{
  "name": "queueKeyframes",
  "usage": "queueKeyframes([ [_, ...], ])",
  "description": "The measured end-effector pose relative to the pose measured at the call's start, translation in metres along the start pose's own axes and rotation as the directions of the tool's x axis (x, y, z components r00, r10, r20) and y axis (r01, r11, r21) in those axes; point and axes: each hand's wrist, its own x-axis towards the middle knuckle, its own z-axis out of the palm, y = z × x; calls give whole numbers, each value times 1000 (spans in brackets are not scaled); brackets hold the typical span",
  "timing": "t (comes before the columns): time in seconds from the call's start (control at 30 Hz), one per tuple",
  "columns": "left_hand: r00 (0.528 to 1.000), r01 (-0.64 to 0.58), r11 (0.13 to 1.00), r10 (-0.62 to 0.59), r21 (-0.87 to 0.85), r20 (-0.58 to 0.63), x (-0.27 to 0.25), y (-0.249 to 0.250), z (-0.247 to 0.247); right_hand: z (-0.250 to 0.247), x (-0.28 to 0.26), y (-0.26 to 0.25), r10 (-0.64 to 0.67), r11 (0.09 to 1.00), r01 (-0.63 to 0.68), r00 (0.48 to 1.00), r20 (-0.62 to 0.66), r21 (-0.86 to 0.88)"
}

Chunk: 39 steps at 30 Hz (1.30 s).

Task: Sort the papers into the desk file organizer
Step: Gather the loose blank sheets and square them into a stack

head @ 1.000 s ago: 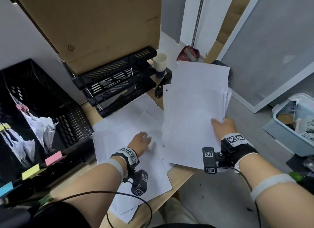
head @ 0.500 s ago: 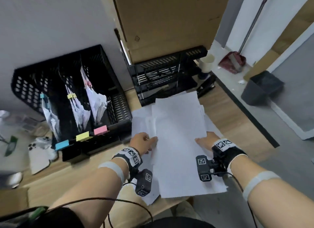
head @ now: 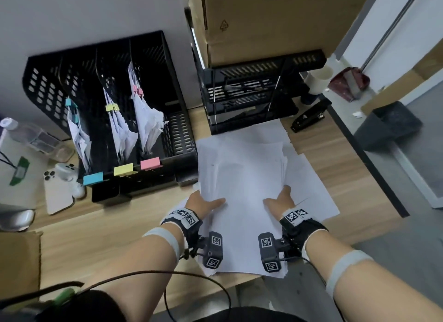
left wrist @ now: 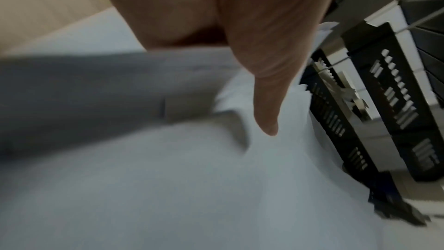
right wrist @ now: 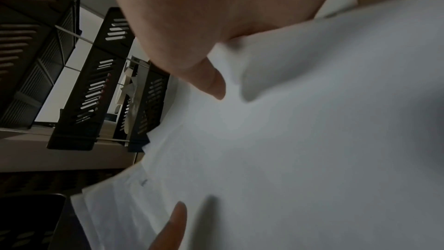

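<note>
organizer (head: 182, 120): desk left, three slots hold clipped papers, rightmost bare
left hand (head: 203, 205): pinches stack's left edge, thumb on top
paper stack (head: 242, 177): above loose sheets, mid-desk
right hand (head: 280, 200): pinches right edge
risk: uneven edges; sheets may fan out and slip

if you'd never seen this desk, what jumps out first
A stack of white papers sits mid-desk, the left hand and right hand gripping its near edge. To the left stands a black file organizer with clipped papers and blue, yellow and pink labels in front.
</note>
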Motion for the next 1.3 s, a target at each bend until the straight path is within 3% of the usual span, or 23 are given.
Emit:
queueKeyframes([
  [0.1, 999, 14, 998, -12, -53, 32, 1, 4, 1, 2, -2, 1, -13, 1000, 10, 995, 96, 28],
  [0.33, 985, -99, 883, 152, -459, 80, -16, 45, -9, -41, -9, -8, -92, 947, 112, 993, -80, 302],
  [0.47, 924, -248, 809, 363, -533, 121, -35, 104, -29, -78, -15, -39, -178, 826, 265, 960, -217, 497],
  [0.67, 816, -419, 679, 573, -603, 77, -45, 152, -33, -124, -42, -63, -283, 643, 523, 841, -462, 559],
  [0.77, 799, -490, 695, 600, -525, 48, -35, 141, -23, -123, -51, -48, -287, 592, 544, 831, -476, 594],
  [0.83, 828, -474, 729, 560, -494, 33, -29, 127, -10, -115, -55, -36, -265, 590, 503, 859, -437, 632],
  [0.97, 874, -403, 765, 484, -502, 37, -19, 110, 8, -98, -59, -23, -258, 698, 449, 884, -389, 558],
  [1.1, 860, -417, 766, 507, -490, 61, -20, 112, 12, -98, -63, -26, -279, 754, 423, 899, -339, 502],
  [1.3, 808, -440, 710, 580, -549, 102, -30, 128, 6, -105, -62, -31, -289, 653, 523, 841, -458, 548],
])
